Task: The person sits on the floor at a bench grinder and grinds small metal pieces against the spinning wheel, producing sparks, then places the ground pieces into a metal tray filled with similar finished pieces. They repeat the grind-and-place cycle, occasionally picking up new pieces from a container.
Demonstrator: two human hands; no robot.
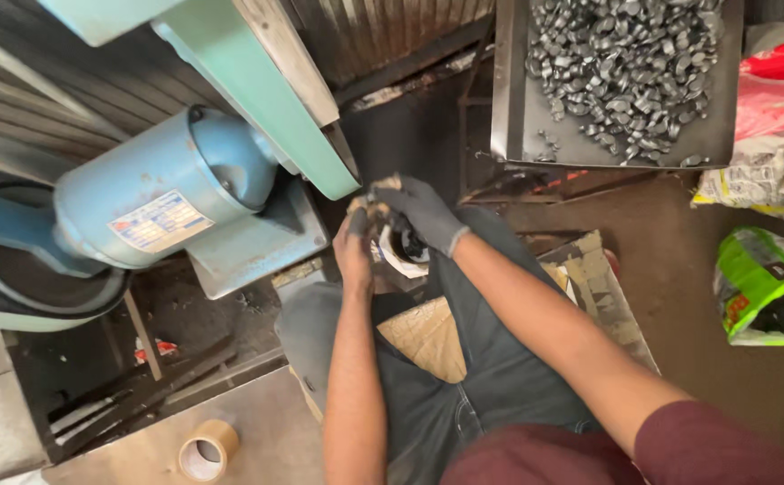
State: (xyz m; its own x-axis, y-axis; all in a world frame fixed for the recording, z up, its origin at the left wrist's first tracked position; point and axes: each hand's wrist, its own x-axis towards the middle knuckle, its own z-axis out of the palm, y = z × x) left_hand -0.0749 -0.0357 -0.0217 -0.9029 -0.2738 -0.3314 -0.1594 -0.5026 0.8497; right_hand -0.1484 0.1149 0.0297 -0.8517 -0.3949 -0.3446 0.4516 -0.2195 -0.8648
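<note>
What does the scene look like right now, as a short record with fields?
Left hand: bare, curled around a small dark item at the knees
Right hand: in a dark glove, gripping the same item from above
Item: too hidden to identify
Motor: blue, to the left of the hands
Tray: dark metal, ahead, piled with small grey metal pieces
Tape roll: brown, on the surface at lower left
Bag: green, on the floor at right
</note>
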